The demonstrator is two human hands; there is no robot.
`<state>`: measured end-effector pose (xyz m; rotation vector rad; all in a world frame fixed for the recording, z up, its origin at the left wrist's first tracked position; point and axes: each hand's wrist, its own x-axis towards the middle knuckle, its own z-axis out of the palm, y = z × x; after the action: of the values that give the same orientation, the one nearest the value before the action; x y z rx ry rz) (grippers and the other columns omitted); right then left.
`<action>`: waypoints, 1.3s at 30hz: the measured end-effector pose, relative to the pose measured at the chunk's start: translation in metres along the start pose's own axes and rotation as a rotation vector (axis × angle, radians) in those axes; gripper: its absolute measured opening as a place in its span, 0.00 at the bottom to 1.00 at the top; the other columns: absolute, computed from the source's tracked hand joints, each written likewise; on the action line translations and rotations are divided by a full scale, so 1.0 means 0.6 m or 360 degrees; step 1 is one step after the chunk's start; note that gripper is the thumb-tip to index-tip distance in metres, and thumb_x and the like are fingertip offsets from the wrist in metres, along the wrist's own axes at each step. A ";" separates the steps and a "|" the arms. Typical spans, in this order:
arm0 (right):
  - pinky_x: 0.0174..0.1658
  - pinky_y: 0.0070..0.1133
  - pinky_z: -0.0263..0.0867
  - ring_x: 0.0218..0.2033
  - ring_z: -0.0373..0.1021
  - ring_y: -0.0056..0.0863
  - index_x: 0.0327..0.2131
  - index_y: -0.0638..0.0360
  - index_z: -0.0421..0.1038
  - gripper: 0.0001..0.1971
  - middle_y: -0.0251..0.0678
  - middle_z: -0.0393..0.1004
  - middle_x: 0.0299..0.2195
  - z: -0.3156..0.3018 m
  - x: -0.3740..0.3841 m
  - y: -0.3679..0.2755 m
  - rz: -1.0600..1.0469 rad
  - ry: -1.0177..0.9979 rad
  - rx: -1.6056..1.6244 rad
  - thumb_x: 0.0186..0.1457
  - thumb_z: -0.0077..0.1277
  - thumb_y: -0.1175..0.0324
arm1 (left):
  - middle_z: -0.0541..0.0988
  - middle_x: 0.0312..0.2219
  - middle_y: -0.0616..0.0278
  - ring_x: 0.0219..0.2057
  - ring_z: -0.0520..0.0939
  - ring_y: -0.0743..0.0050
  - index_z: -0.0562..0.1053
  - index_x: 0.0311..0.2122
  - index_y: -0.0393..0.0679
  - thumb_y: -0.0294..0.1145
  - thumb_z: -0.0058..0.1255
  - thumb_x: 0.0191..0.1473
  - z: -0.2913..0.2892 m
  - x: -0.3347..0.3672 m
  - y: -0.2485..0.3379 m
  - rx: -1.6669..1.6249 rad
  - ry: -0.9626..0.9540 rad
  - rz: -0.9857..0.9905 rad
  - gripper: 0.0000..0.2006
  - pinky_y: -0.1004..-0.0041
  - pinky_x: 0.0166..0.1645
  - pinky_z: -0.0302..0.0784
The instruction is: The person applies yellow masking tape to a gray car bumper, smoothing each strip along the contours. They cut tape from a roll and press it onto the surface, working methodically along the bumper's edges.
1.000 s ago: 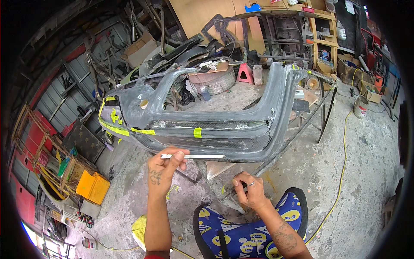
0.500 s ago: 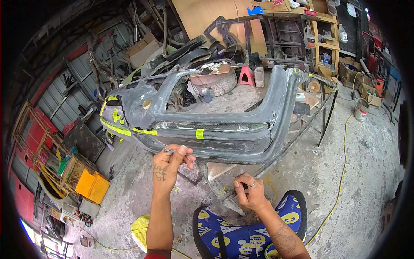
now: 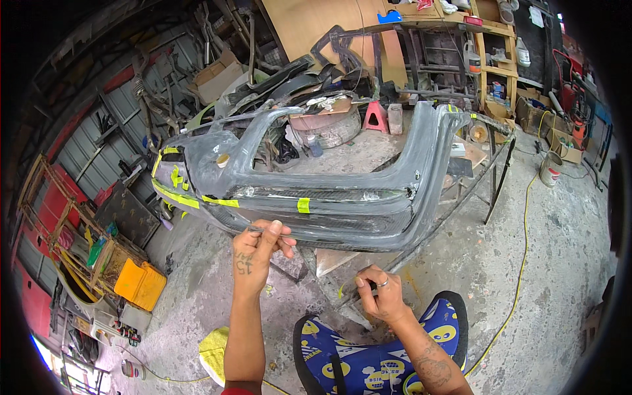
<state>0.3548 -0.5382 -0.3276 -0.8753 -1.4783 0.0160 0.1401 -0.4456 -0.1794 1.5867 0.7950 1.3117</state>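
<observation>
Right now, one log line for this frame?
left hand: pinching thin rod at bumper lower edge | right hand: low, holding small tool near stool | bumper: on stand

Hidden and cut-off parts — bumper, rod, seat

The lower edge of the grey car bumper (image 3: 316, 197) is covered by the left hand (image 3: 258, 250); the thin rod (image 3: 258, 230) pinched there is too slim to be identified. What is gripped by the right hand (image 3: 380, 297) cannot be told — the patterned seat (image 3: 382, 362) is cut by the lower edge.
</observation>
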 end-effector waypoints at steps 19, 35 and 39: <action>0.23 0.28 0.69 0.20 0.74 0.35 0.43 0.55 0.65 0.13 0.37 0.81 0.29 0.000 -0.003 0.003 0.0003 0.0015 0.0021 0.59 0.58 0.79 | 0.84 0.26 0.51 0.23 0.82 0.71 0.79 0.36 0.33 0.37 0.56 0.69 -0.006 -0.005 0.006 0.0040 0.0045 -0.0002 0.15 0.73 0.32 0.79; 0.21 0.26 0.67 0.18 0.72 0.32 0.43 0.56 0.65 0.12 0.35 0.80 0.29 0.000 0.001 0.000 -0.0042 0.0034 -0.0005 0.59 0.57 0.79 | 0.82 0.26 0.53 0.23 0.81 0.69 0.77 0.36 0.36 0.38 0.53 0.70 -0.003 -0.007 -0.001 0.0075 0.0064 0.0047 0.14 0.71 0.30 0.78; 0.22 0.26 0.68 0.18 0.72 0.32 0.42 0.56 0.66 0.12 0.35 0.80 0.29 0.001 0.001 0.001 -0.0032 0.0041 -0.0012 0.59 0.57 0.79 | 0.82 0.26 0.53 0.23 0.81 0.68 0.78 0.37 0.36 0.38 0.53 0.70 -0.015 0.000 0.000 0.0037 0.0145 0.0024 0.14 0.70 0.30 0.78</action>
<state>0.3546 -0.5373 -0.3276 -0.8639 -1.4640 -0.0156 0.1315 -0.4436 -0.1794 1.5632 0.8581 1.3983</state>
